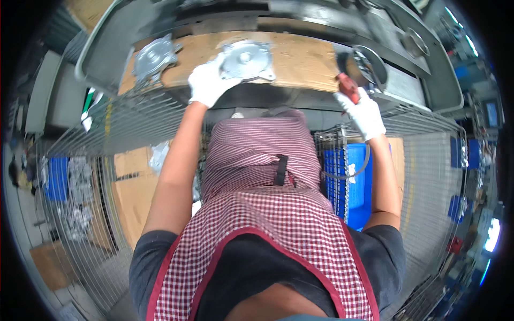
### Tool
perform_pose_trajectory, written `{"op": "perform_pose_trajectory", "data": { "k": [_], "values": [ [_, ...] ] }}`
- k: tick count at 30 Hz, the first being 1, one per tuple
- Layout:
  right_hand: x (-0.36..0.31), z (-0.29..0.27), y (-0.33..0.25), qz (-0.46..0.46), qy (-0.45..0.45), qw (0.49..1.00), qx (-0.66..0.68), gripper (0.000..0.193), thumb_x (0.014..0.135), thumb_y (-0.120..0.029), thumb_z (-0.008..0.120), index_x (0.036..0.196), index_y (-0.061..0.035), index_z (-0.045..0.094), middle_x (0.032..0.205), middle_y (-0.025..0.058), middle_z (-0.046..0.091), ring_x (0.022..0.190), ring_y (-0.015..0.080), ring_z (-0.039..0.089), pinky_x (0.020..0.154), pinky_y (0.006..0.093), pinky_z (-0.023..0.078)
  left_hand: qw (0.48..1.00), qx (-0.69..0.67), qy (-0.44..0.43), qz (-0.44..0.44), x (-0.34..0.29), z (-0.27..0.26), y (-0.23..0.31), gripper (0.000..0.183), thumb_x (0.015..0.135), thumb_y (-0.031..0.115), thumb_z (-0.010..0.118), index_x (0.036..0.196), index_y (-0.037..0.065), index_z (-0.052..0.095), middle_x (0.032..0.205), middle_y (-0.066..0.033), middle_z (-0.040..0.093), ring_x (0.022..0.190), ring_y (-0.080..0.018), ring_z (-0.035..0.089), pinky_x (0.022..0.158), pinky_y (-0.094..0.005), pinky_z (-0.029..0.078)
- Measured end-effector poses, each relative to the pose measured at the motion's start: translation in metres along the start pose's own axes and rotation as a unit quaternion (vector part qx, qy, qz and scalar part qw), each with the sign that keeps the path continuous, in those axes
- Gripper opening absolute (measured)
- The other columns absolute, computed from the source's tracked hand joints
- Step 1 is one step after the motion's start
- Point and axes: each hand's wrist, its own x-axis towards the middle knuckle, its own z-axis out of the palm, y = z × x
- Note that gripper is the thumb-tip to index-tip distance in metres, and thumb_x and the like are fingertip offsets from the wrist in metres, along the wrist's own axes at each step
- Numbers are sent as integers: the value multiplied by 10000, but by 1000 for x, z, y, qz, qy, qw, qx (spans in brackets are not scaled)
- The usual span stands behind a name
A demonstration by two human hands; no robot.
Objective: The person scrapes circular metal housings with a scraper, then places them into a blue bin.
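Observation:
My left hand point(208, 84), in a white glove, is closed on the left edge of a round silver metal casting point(246, 58) with small lugs. The casting lies on a brown board point(305, 53) in front of me. A second silver casting point(155, 60) rests at the board's left end, apart from my hand. In my gloved right hand point(365, 115) is a red hand tool point(348, 87), held at the board's right end. Motion blurs its tip, so its exact kind is unclear.
A round metal bowl point(375, 61) with things in it stands beyond the red tool. A grey tray rim point(455, 88) surrounds the bench. Wire baskets flank my legs; a blue bin point(358, 184) and a grey hose point(365, 163) are at right, cardboard point(136, 198) at left.

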Motion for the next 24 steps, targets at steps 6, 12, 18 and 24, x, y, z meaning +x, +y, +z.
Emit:
{"op": "perform_pose_trajectory", "data": {
  "k": [6,12,18,24],
  "values": [
    [50,-121,147,115,439,891,-2,646,784,-556,593,1218,-78,557,1042,180,650,962,327,617,848,373,452,999,-19,18,21,6,0,4,608,713,456,679,1194,96,585,828,-90,661,729,-285,640,660,-377,502],
    [72,-124,220,470,479,734,-103,871,689,-681,602,1324,-114,422,1312,139,482,1110,353,533,849,539,423,998,-7,51,35,4,1,3,557,754,393,653,1202,72,577,951,-119,661,809,-300,636,728,-389,496],
    [55,-55,124,30,295,931,-214,695,770,-607,571,1274,-134,498,974,205,630,902,367,615,790,447,473,998,-7,45,38,4,3,2,517,756,379,649,1180,88,594,960,-110,664,849,-293,626,765,-395,481],
    [56,-52,92,-39,260,948,-178,383,889,-444,507,1091,-146,635,910,173,656,855,345,627,748,420,487,998,-1,60,37,2,6,1,519,762,379,645,1194,97,590,977,-116,664,855,-298,624,780,-398,477]
  ]
}}
